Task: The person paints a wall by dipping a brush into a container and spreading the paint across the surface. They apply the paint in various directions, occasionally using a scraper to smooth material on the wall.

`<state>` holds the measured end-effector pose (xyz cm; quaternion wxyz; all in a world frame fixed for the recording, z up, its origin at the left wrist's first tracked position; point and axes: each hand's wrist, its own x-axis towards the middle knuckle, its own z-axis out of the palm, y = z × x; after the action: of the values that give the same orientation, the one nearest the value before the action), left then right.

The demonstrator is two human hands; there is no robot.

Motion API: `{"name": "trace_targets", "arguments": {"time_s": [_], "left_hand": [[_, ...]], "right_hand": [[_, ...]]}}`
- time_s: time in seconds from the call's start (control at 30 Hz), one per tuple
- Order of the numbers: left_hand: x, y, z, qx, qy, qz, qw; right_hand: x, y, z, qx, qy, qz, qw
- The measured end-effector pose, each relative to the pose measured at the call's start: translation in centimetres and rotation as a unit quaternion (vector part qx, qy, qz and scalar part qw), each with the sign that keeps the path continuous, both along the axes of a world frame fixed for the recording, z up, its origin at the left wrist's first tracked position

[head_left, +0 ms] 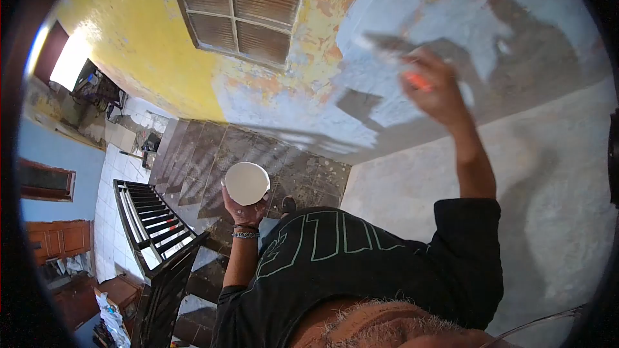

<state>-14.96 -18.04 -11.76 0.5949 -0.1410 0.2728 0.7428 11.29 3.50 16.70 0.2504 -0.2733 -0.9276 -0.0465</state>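
Observation:
My left hand (246, 212) is closed around a round tub of white paint (247, 183), held up in front of my shirt, with its open top toward me. Raised against the wall is my right hand (433, 84), smeared by motion, its fingers wrapped round the orange handle of what looks like a paintbrush (418, 80). The pale front end of that brush is blurred and points left, close to the wall. Whitish-blue coating covers the wall (380, 19) around it, with patches of bare, peeling surface.
A louvred window (235, 6) is set in the yellow wall (148, 32). Below lies a dark tiled floor (203, 148). A black slatted railing (155, 225) stands at the lower left. On the right is a plain grey wall (548, 154).

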Motion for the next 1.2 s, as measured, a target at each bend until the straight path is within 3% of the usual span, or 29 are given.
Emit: {"name": "trace_targets", "arguments": {"time_s": [0.03,0.1,0.23,0.37,0.4,0.5,0.53,0.7,0.77,0.87,0.93,0.97,1.07,1.2], "left_hand": [[0.0,0.0,0.6,-0.019,-0.021,0.007,1.000],[-0.1,0.0,1.2,-0.013,-0.010,0.006,1.000],[-0.7,-0.6,-0.9,0.027,-0.014,-0.005,1.000],[-0.8,-1.1,-2.3,0.063,0.011,-0.015,0.998],[-0.6,-1.0,-1.8,0.035,-0.006,0.008,0.999],[-0.2,-0.9,-0.8,0.012,-0.017,0.026,0.999],[-0.2,-1.0,-0.7,0.013,-0.010,0.017,1.000],[-1.0,-1.8,-0.7,0.006,-0.010,0.012,1.000],[-1.3,-2.2,-0.9,0.010,0.014,0.004,1.000],[-2.0,-2.7,-1.1,0.032,0.015,0.008,0.999],[-2.1,-2.9,-1.0,0.032,0.024,0.019,0.999],[-2.2,-3.1,-0.9,0.033,0.027,0.021,0.999],[-2.5,-3.3,0.5,-0.012,0.008,0.060,0.998],[-3.8,-3.6,-0.2,0.007,0.026,0.029,0.999]], "right_hand": [[-0.6,0.7,-2.5,-0.070,-0.010,-0.007,0.997],[-1.8,1.7,-3.3,-0.084,-0.035,-0.020,0.996],[-3.0,4.9,1.4,0.144,0.021,0.006,0.989],[-4.5,4.0,10.8,0.226,0.035,0.027,0.973],[-6.2,3.0,13.3,0.360,-0.020,0.048,0.932],[-7.7,1.7,13.3,0.396,0.042,0.046,0.916],[-7.2,1.3,12.7,0.312,-0.035,0.045,0.948],[-7.8,4.2,1.4,0.360,-0.160,-0.027,0.919],[-8.3,3.9,-3.1,0.234,-0.167,-0.004,0.958],[-8.8,3.3,-8.8,0.179,-0.163,0.037,0.970],[-9.0,2.7,-11.9,0.083,-0.139,0.047,0.986],[-9.1,2.1,-12.6,0.109,-0.188,0.047,0.975],[-9.3,2.3,-11.7,0.052,-0.138,0.031,0.989],[-9.8,4.4,-3.3,0.099,-0.062,-0.064,0.991]]}}
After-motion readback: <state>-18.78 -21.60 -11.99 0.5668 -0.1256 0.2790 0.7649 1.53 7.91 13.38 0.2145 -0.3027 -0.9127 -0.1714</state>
